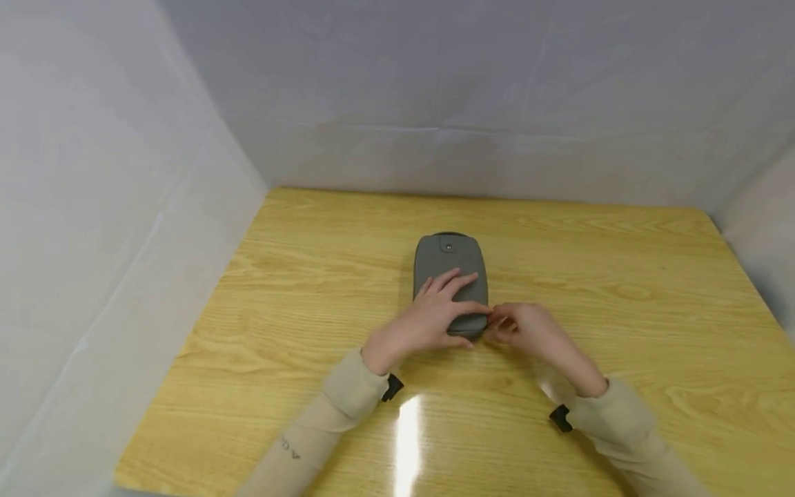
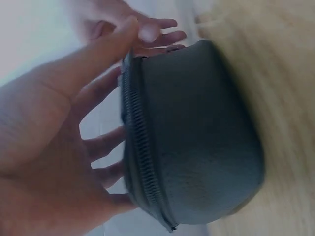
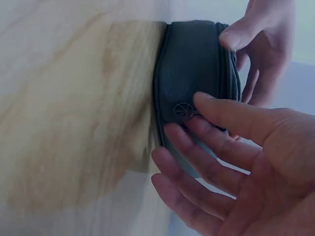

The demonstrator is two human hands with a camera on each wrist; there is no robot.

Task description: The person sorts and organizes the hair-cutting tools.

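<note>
1. Fingers [image 3: 197, 132] of your right hand [image 1: 528, 330] close on the zipper pull [image 3: 183, 111] at the near end of the case [image 1: 451, 276]; thumb above, index below, a light pinch, the other fingers loosely curled beneath.
2. Left hand [image 1: 435, 314] lies flat on the case top, fingers spread and straight, thumb [image 2: 98, 54] hooked over the near edge. It presses; it does not grip.
3. Case: grey, oval, soft-sided, lying flat at mid table [image 1: 621, 276], long axis pointing away from you. A snap button [image 1: 448, 243] shows at the far end.
4. Zipper [image 2: 140, 147] runs round the side seam. In the left wrist view its teeth look closed along the stretch that shows; the rest is hidden.
5. Judgement on the step: keep your left palm weight steady so the case does not slide, and draw the pull along the seam line, not outward. At the curved end, ease round slowly; a soft wall will likely buckle and snag.
6. Keep your left thumb clear of the track ahead of the slider.
7. Contents: cannot tell; the case is shut and nothing inside shows.
8. Surround: white sheeting [image 1: 124, 207] on three sides of the table.
</note>
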